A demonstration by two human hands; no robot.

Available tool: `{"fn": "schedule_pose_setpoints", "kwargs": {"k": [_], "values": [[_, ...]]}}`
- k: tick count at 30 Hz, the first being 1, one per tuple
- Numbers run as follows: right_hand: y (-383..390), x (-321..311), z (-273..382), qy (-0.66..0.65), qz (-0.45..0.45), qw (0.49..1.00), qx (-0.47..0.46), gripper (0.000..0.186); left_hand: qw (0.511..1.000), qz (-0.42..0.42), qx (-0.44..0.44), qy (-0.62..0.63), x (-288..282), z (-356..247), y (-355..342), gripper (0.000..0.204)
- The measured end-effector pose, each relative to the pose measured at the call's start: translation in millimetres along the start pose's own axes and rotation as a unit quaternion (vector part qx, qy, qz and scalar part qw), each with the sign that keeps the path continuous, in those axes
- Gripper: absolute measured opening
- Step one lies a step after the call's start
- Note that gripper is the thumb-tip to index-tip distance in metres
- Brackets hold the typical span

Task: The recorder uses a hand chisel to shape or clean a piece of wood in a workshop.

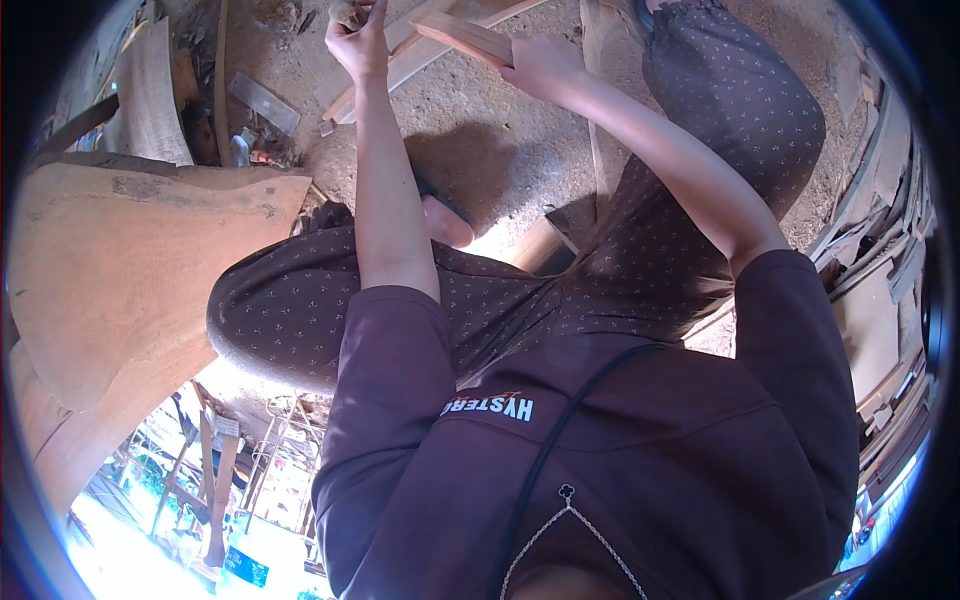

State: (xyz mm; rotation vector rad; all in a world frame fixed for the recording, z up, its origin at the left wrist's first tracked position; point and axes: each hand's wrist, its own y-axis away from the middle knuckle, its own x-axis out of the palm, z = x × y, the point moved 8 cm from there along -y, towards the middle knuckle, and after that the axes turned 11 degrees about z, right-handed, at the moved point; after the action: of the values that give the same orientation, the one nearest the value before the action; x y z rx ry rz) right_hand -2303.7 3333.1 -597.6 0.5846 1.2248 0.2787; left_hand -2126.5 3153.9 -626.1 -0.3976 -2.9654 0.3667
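Observation:
In my right hand [545, 68] is a piece of wood [465, 39], flat and board-like, gripped at its right end. Its free end points left, toward my other hand. My left hand [357, 42] is raised near the upper edge, with its fingers closed around a small brownish lump [347, 14]. The frame's edge cuts off part of those fingers, and I cannot make out what the lump is. Behind both hands, long pale wooden strips [385, 78] lie on the dirt ground.
A broad wooden slab [150, 270] stands by my left knee. Curved boards [150, 95] lean beyond it, near a short plank [264, 103] on the ground. Stacked wood offcuts [885, 260] line the right side. My bare foot [447, 222] shows below the left forearm.

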Motion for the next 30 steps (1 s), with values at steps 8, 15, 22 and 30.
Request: {"fn": "schedule_pose_setpoints", "kwargs": {"k": [8, 15, 22, 30], "values": [[0, 2, 0, -0.016, 0.034, 0.999, 0.012, 0.030, 0.998, 0.011, -0.040, 0.037, 1, 4, -2, 0.014], [0, 2, -3, -0.015, 0.024, 0.999, 0.018, 0.031, 0.993, 0.068, -0.086, 0.054, 2, 14, -8, 0.018], [-4, 7, -6, -0.017, 0.027, 0.999, 0.007, 0.033, 0.990, 0.051, -0.128, 0.019, 0, 28, 1, 0.023], [-13, -15, -33, -0.229, 0.107, 0.966, 0.049, 0.060, 0.993, 0.070, -0.089, -0.022, 14, 14, 8, 0.032]]}}
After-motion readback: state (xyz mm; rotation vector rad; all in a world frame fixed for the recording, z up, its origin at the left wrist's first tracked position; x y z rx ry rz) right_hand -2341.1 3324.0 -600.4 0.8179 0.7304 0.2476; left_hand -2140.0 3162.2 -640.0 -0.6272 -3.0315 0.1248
